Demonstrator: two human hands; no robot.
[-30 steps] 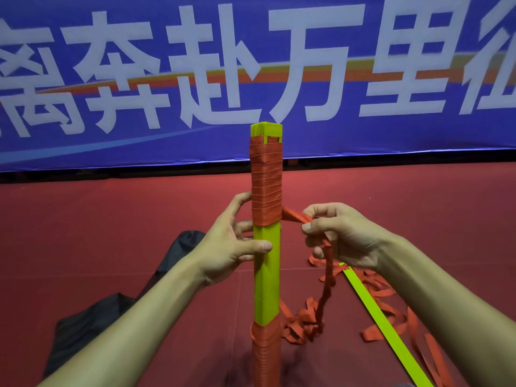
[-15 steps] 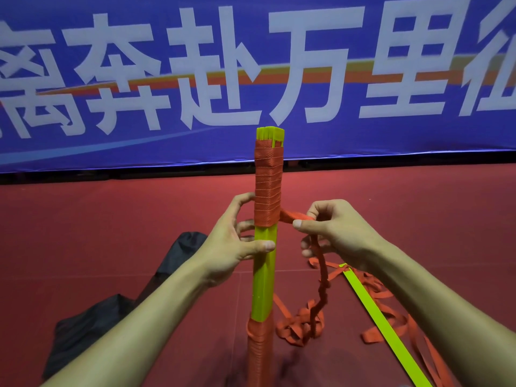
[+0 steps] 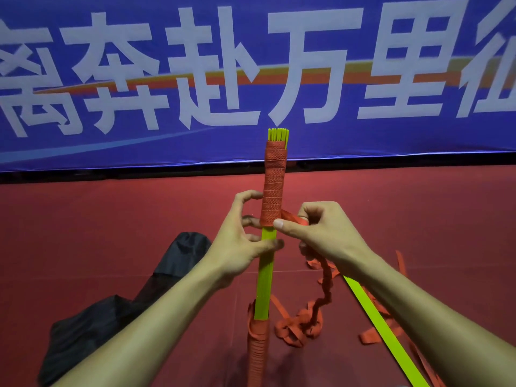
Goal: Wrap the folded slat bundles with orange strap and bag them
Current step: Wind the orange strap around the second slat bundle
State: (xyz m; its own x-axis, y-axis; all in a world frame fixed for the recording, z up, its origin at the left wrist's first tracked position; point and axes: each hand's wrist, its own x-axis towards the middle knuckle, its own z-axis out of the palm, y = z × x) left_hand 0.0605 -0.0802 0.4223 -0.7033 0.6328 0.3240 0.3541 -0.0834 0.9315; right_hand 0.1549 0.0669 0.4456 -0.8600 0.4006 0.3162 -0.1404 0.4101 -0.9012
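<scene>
i see the slat bundle (image 3: 266, 277) standing upright on the red floor (image 3: 111, 219), between my two hands. orange strap (image 3: 274, 185) is wound tightly round its upper part, with the yellow-green slat tips showing above it, and more windings cover its foot. my left hand (image 3: 240, 244) grips the bare middle stretch, thumb across the front and fingers curled behind. my right hand (image 3: 321, 233) pinches the strap just beside the lower edge of the upper winding, thumb tip touching the bundle. from that hand the strap hangs down to a loose heap on the floor. a loose slat (image 3: 374, 317) lies to the right, a black bag (image 3: 111, 317) to the left, and a blue banner (image 3: 111, 79) behind.
</scene>
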